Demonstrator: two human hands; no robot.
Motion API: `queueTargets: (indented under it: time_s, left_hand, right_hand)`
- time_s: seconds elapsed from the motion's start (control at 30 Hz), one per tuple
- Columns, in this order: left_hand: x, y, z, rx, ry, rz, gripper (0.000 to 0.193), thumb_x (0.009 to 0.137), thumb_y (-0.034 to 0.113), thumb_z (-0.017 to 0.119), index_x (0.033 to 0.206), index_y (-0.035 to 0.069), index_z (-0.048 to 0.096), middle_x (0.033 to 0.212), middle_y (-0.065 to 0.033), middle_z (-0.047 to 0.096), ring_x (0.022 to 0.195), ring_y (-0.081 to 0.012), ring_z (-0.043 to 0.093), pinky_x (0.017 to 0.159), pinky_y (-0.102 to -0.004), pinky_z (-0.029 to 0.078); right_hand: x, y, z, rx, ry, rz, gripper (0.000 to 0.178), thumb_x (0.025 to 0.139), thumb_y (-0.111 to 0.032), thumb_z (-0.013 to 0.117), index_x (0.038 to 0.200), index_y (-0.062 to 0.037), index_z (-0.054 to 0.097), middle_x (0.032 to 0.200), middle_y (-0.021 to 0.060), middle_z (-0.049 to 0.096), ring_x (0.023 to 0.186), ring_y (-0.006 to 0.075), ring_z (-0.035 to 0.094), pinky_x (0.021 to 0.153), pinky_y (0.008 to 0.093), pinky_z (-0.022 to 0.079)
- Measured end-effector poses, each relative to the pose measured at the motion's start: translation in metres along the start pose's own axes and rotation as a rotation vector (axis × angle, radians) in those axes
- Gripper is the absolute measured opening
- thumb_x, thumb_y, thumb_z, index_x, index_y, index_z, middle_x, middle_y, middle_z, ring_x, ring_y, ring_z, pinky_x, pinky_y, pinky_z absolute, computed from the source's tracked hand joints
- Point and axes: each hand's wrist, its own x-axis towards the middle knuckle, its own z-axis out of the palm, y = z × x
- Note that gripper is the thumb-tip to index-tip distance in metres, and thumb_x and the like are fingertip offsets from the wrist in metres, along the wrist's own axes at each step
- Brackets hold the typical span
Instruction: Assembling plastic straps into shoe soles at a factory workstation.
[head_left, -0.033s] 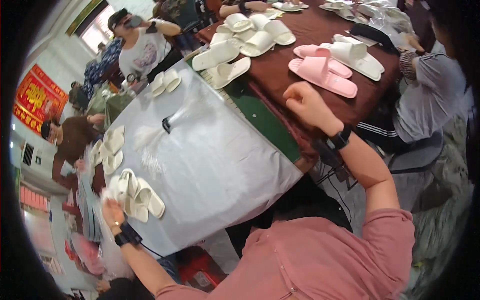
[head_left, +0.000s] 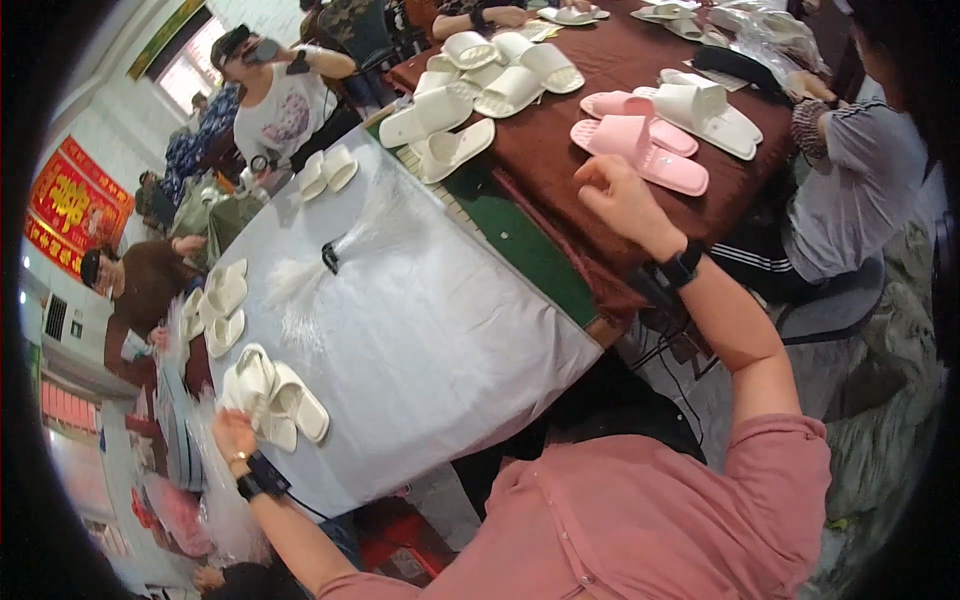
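Note:
My left hand [head_left: 235,436] is at the left edge of the pale covered table, right beside a small heap of cream slippers [head_left: 298,402]. Its fingers point at the heap, look loosely apart, and no held thing shows. Over the maroon cloth to the right hovers my right hand [head_left: 628,208], fingers loosely bent and nothing visible in them. Just beyond it lies a pair of pink slippers [head_left: 672,170], with a pair of white slippers [head_left: 705,115] behind. A bundle of clear plastic bags [head_left: 375,232], tied with a black band, rests mid-table.
More cream slippers [head_left: 222,305] and another pair [head_left: 328,172] line the table's far left side. White slippers [head_left: 510,92] are heaped on the maroon cloth [head_left: 545,150]. Loose clear plastic [head_left: 228,500] hangs by my left forearm. Co-workers sit or stand around.
My left hand has shifted slightly right and nearer to me, beside the slipper heap. My right hand has moved a little, its fingers still bent. The view has shifted slightly.

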Motion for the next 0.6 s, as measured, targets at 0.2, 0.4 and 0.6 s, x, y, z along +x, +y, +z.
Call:
queueTargets:
  time_s: [0.2,0.4,0.6]
  left_hand:
    - [-0.019,-0.072,0.010,0.106,0.241,-0.049,0.019,0.086,0.018,0.055,0.103,0.012,0.057,0.090,0.0001,0.057,0.080,-0.0110,0.054,0.069,-0.0280,0.044]
    - [-0.080,-0.096,0.080,0.252,0.272,0.165,0.033,0.082,0.011,0.057,0.115,0.014,0.052,0.097,0.0025,0.053,0.086,-0.0105,0.052,0.074,-0.0266,0.040]
    - [-0.142,-0.135,0.182,0.290,-0.300,-0.127,0.037,0.094,0.028,0.052,0.125,0.007,0.048,0.106,-0.0049,0.059,0.093,-0.0167,0.056,0.075,-0.0295,0.045]
  right_hand:
    - [0.029,0.089,-0.047,-0.423,0.217,0.227,0.024,0.073,-0.017,0.064,0.092,-0.0014,0.065,0.104,0.0192,0.061,0.095,0.0313,0.060,0.087,0.0383,0.046]
    - [0.025,0.077,-0.014,0.296,0.038,0.364,0.031,0.079,-0.017,0.064,0.101,0.0035,0.066,0.094,0.0086,0.068,0.084,0.0137,0.061,0.077,0.0255,0.048]
    - [-0.026,-0.056,0.051,0.654,-0.265,0.331,0.032,0.087,-0.006,0.054,0.117,0.0050,0.057,0.100,0.0026,0.060,0.089,0.0081,0.056,0.078,0.0212,0.045]
